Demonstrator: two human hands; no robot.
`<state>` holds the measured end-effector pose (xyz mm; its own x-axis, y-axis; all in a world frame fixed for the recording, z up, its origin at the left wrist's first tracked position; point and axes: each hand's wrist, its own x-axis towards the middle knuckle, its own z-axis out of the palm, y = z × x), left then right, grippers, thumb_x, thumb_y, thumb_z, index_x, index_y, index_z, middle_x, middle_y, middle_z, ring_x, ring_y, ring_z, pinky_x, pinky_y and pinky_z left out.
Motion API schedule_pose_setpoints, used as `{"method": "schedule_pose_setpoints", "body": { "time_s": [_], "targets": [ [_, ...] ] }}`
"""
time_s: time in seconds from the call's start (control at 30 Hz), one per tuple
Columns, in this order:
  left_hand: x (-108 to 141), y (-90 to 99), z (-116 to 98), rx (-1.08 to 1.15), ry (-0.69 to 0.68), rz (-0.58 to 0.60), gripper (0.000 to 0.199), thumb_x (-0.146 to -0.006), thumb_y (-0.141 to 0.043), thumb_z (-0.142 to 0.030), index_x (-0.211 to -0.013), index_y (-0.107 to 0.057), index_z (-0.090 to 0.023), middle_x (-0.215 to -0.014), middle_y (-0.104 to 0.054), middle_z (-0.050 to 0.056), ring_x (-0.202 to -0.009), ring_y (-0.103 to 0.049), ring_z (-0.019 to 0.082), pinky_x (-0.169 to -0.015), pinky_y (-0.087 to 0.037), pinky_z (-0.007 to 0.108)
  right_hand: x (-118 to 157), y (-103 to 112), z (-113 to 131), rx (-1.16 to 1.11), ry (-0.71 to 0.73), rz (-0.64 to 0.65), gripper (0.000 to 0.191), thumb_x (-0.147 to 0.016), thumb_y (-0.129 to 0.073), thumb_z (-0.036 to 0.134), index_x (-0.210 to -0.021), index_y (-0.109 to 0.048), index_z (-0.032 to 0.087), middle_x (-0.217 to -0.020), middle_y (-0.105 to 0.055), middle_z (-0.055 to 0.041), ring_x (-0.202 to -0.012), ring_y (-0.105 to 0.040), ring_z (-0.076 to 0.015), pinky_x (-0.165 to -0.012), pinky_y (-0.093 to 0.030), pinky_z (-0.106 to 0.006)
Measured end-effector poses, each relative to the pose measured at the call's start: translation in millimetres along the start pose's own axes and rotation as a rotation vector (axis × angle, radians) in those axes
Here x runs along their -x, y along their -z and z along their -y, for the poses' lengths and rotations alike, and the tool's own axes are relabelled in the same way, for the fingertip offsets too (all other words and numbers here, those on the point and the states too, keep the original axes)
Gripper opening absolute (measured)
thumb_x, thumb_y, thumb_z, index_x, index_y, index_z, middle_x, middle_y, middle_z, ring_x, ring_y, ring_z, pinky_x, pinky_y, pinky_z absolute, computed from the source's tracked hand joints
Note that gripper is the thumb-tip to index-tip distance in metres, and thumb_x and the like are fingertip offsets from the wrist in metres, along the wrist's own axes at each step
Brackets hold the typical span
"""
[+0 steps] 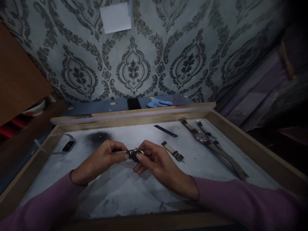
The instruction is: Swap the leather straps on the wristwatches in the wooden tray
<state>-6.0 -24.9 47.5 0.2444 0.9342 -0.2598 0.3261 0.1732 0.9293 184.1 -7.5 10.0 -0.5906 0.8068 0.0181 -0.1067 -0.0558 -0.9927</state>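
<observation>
My right hand (162, 165) grips a round watch case (137, 155) with a dark dial and coppery rim, the thumb lying over its face. A narrow piece of watch strap (120, 151) is pinched between the thumb and fingers of my left hand (102, 157). The strap's end meets the left edge of the case; whether the two are joined cannot be made out. Just right of my right hand, a loose strap piece with a buckle (172, 151) lies on the white tray floor. Beyond it rests a dark flat strip (166, 131).
A wooden-framed tray (154, 114) surrounds the work. Inside it, a smartwatch with a pale strap (69, 146) lies left, and watches with long straps (201, 137) lie right. Behind the tray are a blue cloth (159, 103), a black flat object (133, 103) and a patterned wall.
</observation>
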Motion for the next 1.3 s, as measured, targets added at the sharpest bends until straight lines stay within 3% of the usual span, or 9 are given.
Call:
{"method": "schedule_pose_setpoints", "body": {
  "time_s": [0.2, 0.47, 1.03, 1.3],
  "targets": [
    [1, -1.1, -2, 0.036, 0.021, -0.002, 0.023, -0.072, -0.068, -0.037, -0.073, -0.069, -0.014, -0.065, -0.06, -0.001, -0.062, -0.046, 0.012, -0.06, -0.034, 0.023, 0, 0, 1, 0.021, -0.011, 0.001, 0.022, -0.087, -0.059, 0.037, -0.083, -0.051, 0.017, -0.066, -0.06, -0.0001, -0.059, -0.066, -0.0133, -0.056, -0.056, -0.024],
    [0, -1.3, -1, 0.177, 0.155, 0.011, 0.025, -0.069, -0.069, -0.038, -0.069, -0.063, -0.014, -0.048, -0.035, -0.009, -0.045, -0.022, 0.006, -0.043, -0.014, 0.021, 1, 0, 2, 0.066, 0.004, 0.001, 0.02, -0.088, -0.058, 0.035, -0.083, -0.051, 0.016, -0.065, -0.06, 0.0001, -0.06, -0.067, -0.0131, -0.055, -0.056, -0.023],
    [-1, -0.8, -2, 0.27, 0.187, 0.01, 0.024, -0.066, -0.071, -0.035, -0.068, -0.064, -0.012, -0.054, -0.042, -0.006, -0.048, -0.026, 0.006, -0.044, -0.014, 0.022, 2, 2, 9, 0.074, 0.028, 0.025, 0.019, -0.088, -0.057, 0.033, -0.083, -0.05, 0.016, -0.064, -0.061, 0.0, -0.058, -0.067, -0.0121, -0.054, -0.056, -0.021],
    [1, 2.3, 0, 0.24, 0.135, 0.018, 0.026, -0.068, -0.071, -0.038, -0.072, -0.066, -0.012, -0.052, -0.038, -0.007, -0.048, -0.025, 0.007, -0.046, -0.014, 0.023, 3, 3, 13, 0.07, 0.021, 0.011, 0.023, -0.087, -0.059, 0.037, -0.083, -0.05, 0.016, -0.063, -0.062, -0.0003, -0.057, -0.067, -0.0123, -0.053, -0.055, -0.021]
  ]
}}
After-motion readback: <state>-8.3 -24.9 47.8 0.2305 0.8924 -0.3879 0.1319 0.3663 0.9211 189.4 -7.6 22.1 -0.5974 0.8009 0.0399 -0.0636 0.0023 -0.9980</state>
